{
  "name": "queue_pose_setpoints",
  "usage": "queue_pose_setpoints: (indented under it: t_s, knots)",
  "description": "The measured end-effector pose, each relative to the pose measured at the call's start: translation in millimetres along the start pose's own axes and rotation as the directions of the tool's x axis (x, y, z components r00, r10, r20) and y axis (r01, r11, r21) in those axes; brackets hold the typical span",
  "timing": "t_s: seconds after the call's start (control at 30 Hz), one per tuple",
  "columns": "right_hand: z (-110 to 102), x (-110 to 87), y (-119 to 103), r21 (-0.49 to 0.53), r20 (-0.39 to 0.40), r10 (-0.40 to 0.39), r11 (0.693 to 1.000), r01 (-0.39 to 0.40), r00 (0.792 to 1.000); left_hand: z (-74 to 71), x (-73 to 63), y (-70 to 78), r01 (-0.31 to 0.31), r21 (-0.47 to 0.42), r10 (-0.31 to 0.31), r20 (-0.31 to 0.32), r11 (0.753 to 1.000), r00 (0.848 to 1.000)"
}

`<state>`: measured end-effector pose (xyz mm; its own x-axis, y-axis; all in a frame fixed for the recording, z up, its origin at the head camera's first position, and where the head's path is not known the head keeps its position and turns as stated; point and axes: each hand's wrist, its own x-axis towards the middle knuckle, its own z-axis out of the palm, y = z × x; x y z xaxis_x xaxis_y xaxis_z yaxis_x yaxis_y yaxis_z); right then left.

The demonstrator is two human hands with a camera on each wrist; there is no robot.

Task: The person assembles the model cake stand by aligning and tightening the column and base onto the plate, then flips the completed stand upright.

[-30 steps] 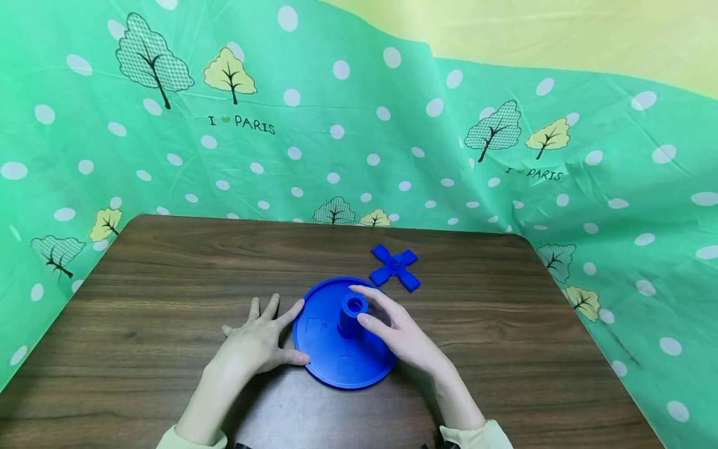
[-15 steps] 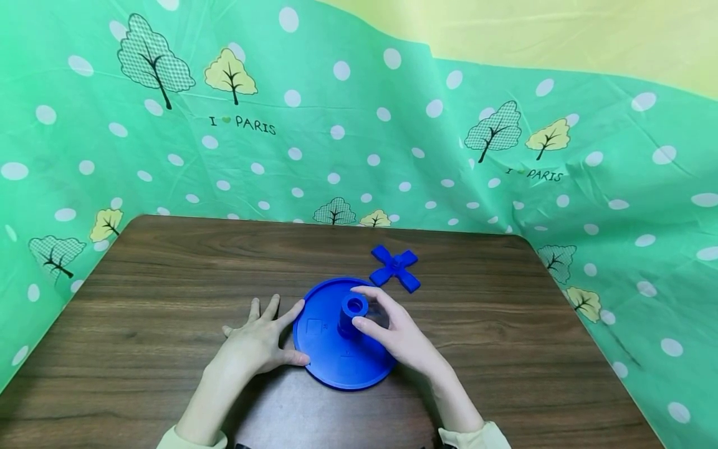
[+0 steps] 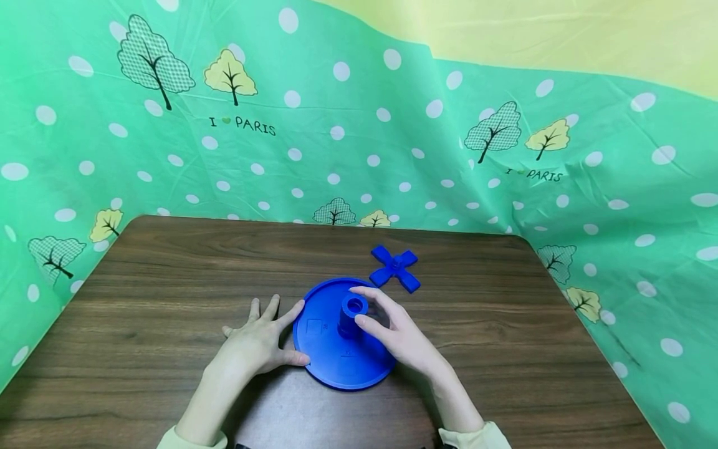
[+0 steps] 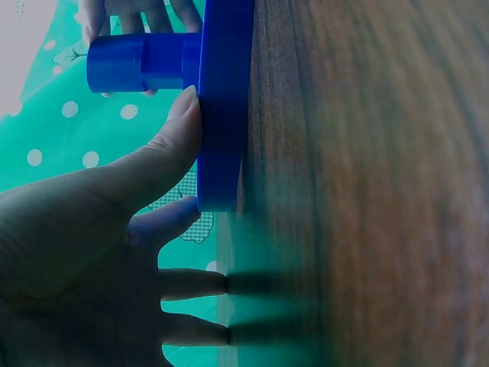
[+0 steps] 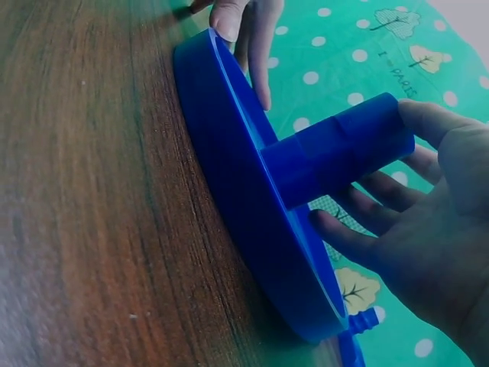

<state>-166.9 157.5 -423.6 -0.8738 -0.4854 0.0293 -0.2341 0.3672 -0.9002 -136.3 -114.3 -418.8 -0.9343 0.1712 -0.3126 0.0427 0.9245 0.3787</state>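
Observation:
A round blue disc (image 3: 350, 373) with a raised rim lies on the table, and a hollow blue tube (image 3: 348, 323) stands upright near its middle. My right hand (image 3: 414, 342) holds the tube near its top, the thumb on the near side and fingers curled behind it, as the right wrist view also shows on the tube (image 5: 344, 149). With fingers spread and fairly straight, my left hand (image 3: 252, 343) touches the disc's left rim with thumb and index finger. Its other fingers reach down to the tabletop in the left wrist view.
Just behind the disc, to the right, a blue cross-shaped piece (image 3: 395, 267) with a small central knob lies flat. The brown wooden table (image 3: 482, 293) ends at a green dotted cloth (image 3: 359, 112) hanging behind and along the sides.
The right thumb shifts slightly on the tube, left and then back right. The left hand, the disc and the cross-shaped piece stay where they were.

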Motion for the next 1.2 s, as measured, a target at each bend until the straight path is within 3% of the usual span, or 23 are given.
queue_pose_setpoints:
  t_s: [0.27, 0.67, 1.2]
  knots:
    - [4.2, 1.0, 2.0, 0.023, -0.049, -0.012, 1.000, 0.013, 0.999, -0.7, -0.5, 0.4, 0.002, 0.003, -0.002, 0.001, 1.000, 1.000]
    - [3.2, -0.3, -0.5, -0.027, -0.018, -0.004, 1.000, 0.003, 1.000, 0.1, 0.0, -0.2, 0.001, -0.002, -0.001, -0.002, 1.000, 1.000]
    - [2.4, 0.0, -1.6, -0.018, -0.024, -0.012, 1.000, 0.012, 1.000, -0.1, -0.3, -0.6, -0.001, -0.001, 0.001, -0.003, 1.000, 1.000]
